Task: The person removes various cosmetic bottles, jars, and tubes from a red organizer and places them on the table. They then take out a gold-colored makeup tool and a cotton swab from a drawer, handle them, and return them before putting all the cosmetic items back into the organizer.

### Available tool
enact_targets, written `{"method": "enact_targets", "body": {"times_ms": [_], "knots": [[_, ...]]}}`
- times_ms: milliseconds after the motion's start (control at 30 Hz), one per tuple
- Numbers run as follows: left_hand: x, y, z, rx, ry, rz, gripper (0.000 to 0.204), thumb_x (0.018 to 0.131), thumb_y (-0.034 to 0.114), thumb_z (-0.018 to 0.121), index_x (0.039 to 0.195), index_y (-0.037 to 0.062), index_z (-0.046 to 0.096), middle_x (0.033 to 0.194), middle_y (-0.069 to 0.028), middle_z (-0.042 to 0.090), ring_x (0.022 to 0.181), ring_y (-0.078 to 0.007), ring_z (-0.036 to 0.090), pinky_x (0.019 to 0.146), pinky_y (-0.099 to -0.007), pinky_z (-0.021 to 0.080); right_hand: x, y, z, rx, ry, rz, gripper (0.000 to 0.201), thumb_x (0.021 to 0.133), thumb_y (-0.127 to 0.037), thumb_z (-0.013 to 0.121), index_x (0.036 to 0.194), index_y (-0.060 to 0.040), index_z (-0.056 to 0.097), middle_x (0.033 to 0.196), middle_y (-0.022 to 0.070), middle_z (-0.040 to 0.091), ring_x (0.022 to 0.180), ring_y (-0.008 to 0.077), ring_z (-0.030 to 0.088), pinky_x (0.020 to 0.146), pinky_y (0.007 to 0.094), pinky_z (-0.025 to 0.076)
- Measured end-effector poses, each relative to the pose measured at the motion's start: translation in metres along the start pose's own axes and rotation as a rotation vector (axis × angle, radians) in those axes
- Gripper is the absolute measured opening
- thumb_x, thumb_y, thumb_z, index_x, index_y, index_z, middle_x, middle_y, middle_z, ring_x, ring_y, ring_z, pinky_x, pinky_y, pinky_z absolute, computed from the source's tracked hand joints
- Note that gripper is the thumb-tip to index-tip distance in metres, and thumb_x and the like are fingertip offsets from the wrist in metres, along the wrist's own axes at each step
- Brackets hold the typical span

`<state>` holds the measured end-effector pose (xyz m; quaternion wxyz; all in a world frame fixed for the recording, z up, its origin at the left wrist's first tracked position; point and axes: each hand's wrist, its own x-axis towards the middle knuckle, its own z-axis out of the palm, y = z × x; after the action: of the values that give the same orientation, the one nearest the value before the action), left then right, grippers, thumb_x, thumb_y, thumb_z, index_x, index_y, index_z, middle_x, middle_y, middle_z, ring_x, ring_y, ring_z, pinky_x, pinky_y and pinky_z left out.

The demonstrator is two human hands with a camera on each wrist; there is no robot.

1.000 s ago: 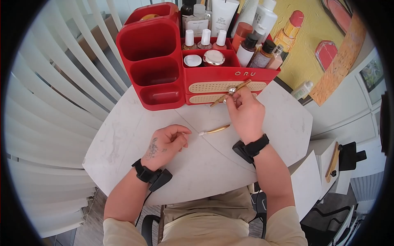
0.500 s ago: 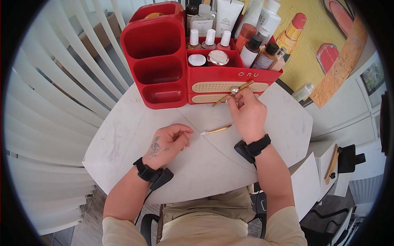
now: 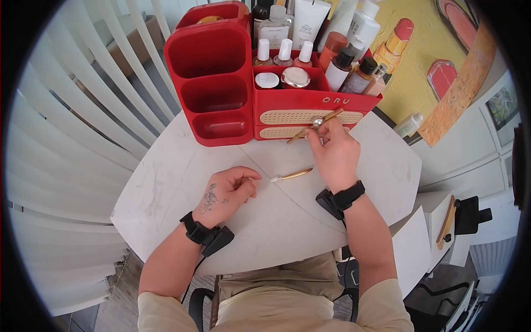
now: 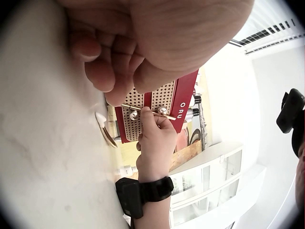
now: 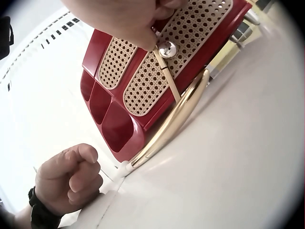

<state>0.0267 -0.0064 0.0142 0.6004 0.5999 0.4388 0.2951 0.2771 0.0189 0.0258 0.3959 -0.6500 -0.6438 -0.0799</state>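
My right hand [image 3: 339, 152] pinches a slim gold stick [image 3: 335, 113] between thumb and fingers. The stick slants across the front of the two woven drawers, beside their silver ball knobs [image 4: 162, 110]. In the right wrist view the stick [image 5: 172, 86] shows a dark ring along its length. My left hand [image 3: 224, 191] rests near the middle of the white table, fingers loosely curled around nothing. Between the hands lies a curved gold applicator [image 3: 296, 174] with a white tip [image 5: 125, 168].
A red organizer [image 3: 310, 100] lettered ORU stands at the back of the table [image 3: 265, 238]. Its left side has several hollow compartments [image 3: 210, 55]; its top holds nail polish bottles [image 3: 285, 52], jars and tubes. A yellow lipstick painting [image 3: 412, 61] and a small bottle [image 3: 408, 125] are right.
The head view has shifted slightly, so the organizer appears a little farther right. Both hands keep nearly the same pose, and the right still pinches the stick at the drawers.
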Motion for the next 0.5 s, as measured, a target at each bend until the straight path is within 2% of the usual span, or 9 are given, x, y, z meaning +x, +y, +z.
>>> {"method": "enact_targets", "body": {"times_ms": [500], "knots": [[0.0009,-0.0005,0.0005,0.002,0.007,0.001,0.018,0.093,0.002,0.052,0.107,-0.0013,0.064,0.079,-0.0016,0.062,0.068,-0.0069,0.056,0.063,-0.0220,0.048,0.0008,-0.0029,-0.0016,-0.002,-0.015,0.027,0.025,0.075,-0.019,0.079,0.083,-0.0090,0.057,0.069,0.0023,0.065,0.058,0.0225,0.064,0.051,0.0353,0.050]]}}
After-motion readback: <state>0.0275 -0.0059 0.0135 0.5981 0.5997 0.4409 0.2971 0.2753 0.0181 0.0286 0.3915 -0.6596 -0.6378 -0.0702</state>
